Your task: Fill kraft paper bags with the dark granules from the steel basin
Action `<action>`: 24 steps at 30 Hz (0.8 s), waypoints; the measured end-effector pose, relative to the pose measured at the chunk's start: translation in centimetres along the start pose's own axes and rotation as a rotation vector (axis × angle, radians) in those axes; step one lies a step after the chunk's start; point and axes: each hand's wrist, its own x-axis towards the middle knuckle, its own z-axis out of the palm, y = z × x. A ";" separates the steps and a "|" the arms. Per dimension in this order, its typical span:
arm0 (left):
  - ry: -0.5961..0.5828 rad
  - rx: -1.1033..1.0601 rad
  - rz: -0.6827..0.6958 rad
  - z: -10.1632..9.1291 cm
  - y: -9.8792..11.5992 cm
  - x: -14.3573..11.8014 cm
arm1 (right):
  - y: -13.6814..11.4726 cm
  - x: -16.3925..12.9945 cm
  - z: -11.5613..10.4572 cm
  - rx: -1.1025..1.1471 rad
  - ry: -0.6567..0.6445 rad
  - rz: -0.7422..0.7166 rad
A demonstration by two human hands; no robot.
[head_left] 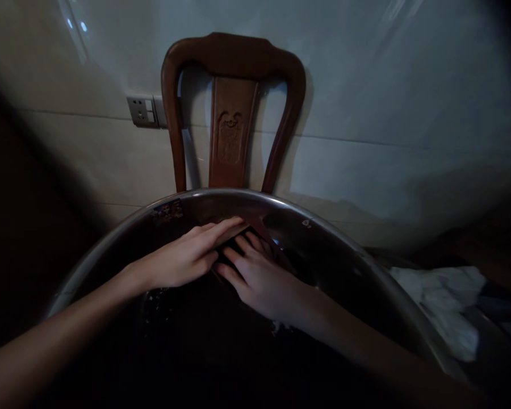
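Note:
Both hands are together over a dark, thin, flat piece (259, 228), perhaps a sheet, on the dark tabletop near its far rim. My left hand (191, 255) lies along its left edge, fingers stretched out and close together, thumb lower down. From the right, my right hand (255, 272) rests on the piece with its fingers spread. The fingertips of the two hands nearly meet. Dim light and the hands hide most of the piece, so its kind is unclear.
The round table has a shiny rim (238, 193). Behind it stands a carved wooden chair (234, 125) against a tiled wall (366, 102) with a socket plate (142, 111). A colourful sticker or card (168, 211) is near the rim. Whitish cloth or plastic (447, 307) lies at right.

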 end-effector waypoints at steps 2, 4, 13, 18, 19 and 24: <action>-0.001 -0.003 -0.005 0.0 -0.2 0.1 | -0.2 -0.2 -0.7 -0.016 0.050 -0.082; -0.002 -0.013 -0.007 -0.1 -0.3 0.3 | -0.7 -0.6 -1.9 0.048 0.079 -0.154; 0.051 0.047 0.062 0.1 -0.6 0.8 | -0.6 -2.3 -3.6 0.141 -0.919 0.042; -0.013 0.058 0.065 1.2 0.0 0.6 | -0.3 -2.2 -1.0 0.057 -1.211 0.021; -0.003 0.062 0.056 1.3 0.2 0.5 | -0.6 -2.6 -1.0 0.048 -1.182 0.032; 0.050 0.074 0.098 1.2 0.6 -0.2 | -2.1 -5.7 -0.8 -0.061 -0.919 -0.017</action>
